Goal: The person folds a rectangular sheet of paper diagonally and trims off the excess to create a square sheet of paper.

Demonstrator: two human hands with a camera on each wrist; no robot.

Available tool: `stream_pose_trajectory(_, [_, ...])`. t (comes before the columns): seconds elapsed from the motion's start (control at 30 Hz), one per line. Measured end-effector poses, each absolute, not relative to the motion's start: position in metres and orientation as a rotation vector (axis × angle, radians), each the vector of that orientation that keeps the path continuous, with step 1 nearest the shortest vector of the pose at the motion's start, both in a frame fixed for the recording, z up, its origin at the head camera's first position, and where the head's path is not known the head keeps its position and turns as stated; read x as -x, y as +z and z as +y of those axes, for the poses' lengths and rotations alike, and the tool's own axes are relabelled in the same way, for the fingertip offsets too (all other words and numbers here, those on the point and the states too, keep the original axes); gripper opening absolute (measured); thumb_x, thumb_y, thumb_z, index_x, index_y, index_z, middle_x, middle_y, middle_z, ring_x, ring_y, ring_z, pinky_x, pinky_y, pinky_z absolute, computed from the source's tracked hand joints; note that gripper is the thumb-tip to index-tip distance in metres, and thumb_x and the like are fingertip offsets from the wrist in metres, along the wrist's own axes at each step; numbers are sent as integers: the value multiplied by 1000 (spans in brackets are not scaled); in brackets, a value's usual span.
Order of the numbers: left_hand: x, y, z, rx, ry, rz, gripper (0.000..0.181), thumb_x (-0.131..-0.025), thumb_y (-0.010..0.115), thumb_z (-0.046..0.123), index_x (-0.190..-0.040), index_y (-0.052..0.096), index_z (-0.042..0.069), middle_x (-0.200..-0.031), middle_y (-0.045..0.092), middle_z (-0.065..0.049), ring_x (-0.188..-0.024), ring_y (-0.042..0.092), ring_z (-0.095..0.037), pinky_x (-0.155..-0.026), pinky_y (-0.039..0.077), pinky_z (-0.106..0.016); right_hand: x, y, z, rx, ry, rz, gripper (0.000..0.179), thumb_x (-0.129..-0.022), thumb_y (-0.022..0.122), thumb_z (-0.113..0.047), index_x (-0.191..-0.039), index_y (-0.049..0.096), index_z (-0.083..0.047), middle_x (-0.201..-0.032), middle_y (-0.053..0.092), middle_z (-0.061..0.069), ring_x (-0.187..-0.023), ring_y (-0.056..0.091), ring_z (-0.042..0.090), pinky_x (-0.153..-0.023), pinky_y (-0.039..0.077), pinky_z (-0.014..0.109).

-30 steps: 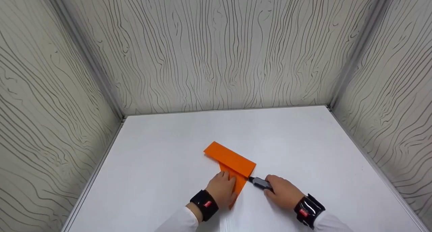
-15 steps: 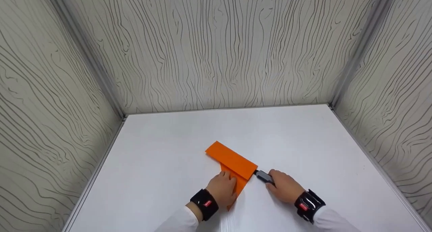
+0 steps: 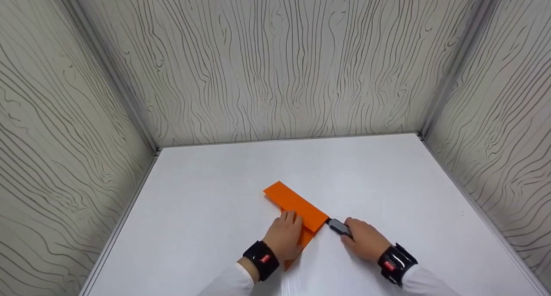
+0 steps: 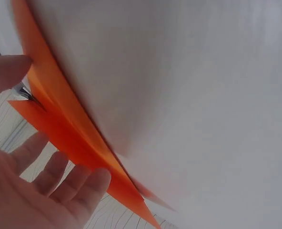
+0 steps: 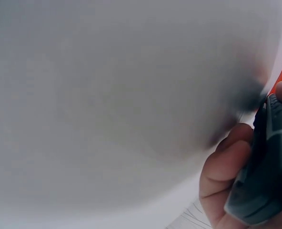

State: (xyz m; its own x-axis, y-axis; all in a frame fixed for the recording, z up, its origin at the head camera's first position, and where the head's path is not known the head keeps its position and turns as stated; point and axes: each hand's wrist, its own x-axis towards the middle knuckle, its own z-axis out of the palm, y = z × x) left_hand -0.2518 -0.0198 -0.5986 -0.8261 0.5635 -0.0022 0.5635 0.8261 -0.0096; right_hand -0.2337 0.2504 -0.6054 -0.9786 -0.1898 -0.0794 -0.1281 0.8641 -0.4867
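A folded sheet of orange paper (image 3: 296,203) lies on the white table, its upper flap slanting down to the right. My left hand (image 3: 283,236) rests on the paper, fingertips at the flap's lower edge. In the left wrist view the fingers (image 4: 91,191) are spread against the orange paper (image 4: 74,138), with the thumb apart from them. My right hand (image 3: 366,239) grips a grey and black utility knife (image 3: 340,228), whose front end meets the flap's right end; the blade is hidden. The right wrist view shows the knife's dark handle (image 5: 267,176) in curled fingers.
The white tabletop (image 3: 206,179) is enclosed by a back wall (image 3: 275,63) and two side walls with a wood-grain line pattern. Black bands (image 3: 261,260) are strapped round both wrists.
The left hand has shifted slightly up, onto the flap's lower edge. The utility knife has moved up and right along the flap's end. The paper has slid and turned slightly.
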Motion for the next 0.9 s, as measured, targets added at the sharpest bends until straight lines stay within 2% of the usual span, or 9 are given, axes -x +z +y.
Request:
stream_pose_trajectory(0.1, [254, -596, -17, 949, -65, -3034, 80, -94, 84, 38, -162, 46, 18, -167, 44, -13, -155, 44, -35, -126, 42, -53, 233, -605, 248, 238, -753, 2901, 15, -100, 75, -20, -107, 64, -11, -88, 59, -1, -78, 53, 16, -73, 47, 38])
stream_pose_trajectory(0.17, [256, -594, -15, 985, -100, -3094, 85, -94, 83, 31, -168, 40, 26, -175, 36, -11, -163, 35, -38, -129, 36, -59, 232, -604, 248, 249, -754, 2897, 15, -100, 75, -20, -107, 64, -12, -88, 59, -1, -77, 53, 16, -72, 46, 37])
stream_pose_trajectory(0.27, [256, -589, -12, 1021, -137, -3203, 88, -93, 79, 19, -169, 38, 36, -178, 32, -6, -166, 29, -37, -132, 31, -58, 232, -605, 248, 293, -751, 2902, 16, -100, 75, -19, -106, 63, -11, -87, 57, -2, -77, 52, 16, -71, 45, 35])
stream_pose_trajectory(0.37, [257, -588, -9, 1039, -155, -3271, 89, -91, 76, 13, -167, 41, 40, -178, 33, -3, -166, 29, -36, -133, 30, -55, 231, -607, 249, 347, -748, 2919, 16, -99, 75, -17, -105, 62, -11, -86, 56, -2, -75, 51, 16, -68, 43, 33])
stream_pose_trajectory(0.53, [259, -592, -8, 1013, -163, -3311, 72, -96, 73, 21, -161, 51, 40, -175, 38, -1, -164, 32, -36, -133, 32, -52, 229, -610, 248, 369, -747, 2921, 16, -98, 74, -17, -104, 61, -11, -85, 55, -1, -74, 50, 16, -67, 41, 33])
stream_pose_trajectory(0.7, [258, -597, -8, 1009, -170, -3226, 49, -103, 71, 30, -150, 64, 36, -165, 51, -2, -154, 45, -38, -127, 41, -55, 227, -610, 247, 360, -746, 2892, 18, -98, 75, -18, -105, 60, -11, -86, 55, 0, -75, 50, 17, -67, 41, 34])
stream_pose_trajectory(0.8, [256, -598, -8, 1019, -163, -3121, 31, -105, 71, 29, -136, 74, 33, -150, 62, -2, -137, 57, -35, -117, 50, -55, 224, -608, 245, 360, -760, 2864, 20, -98, 76, -20, -107, 61, -11, -87, 56, 0, -77, 51, 18, -68, 41, 34])
stream_pose_trajectory(0.9, [255, -597, -8, 1015, -171, -3039, 17, -106, 72, 29, -122, 78, 30, -128, 70, -1, -115, 62, -28, -101, 56, -46, 221, -606, 244, 372, -765, 2847, 20, -98, 76, -21, -107, 61, -12, -87, 56, -1, -77, 51, 18, -68, 40, 33])
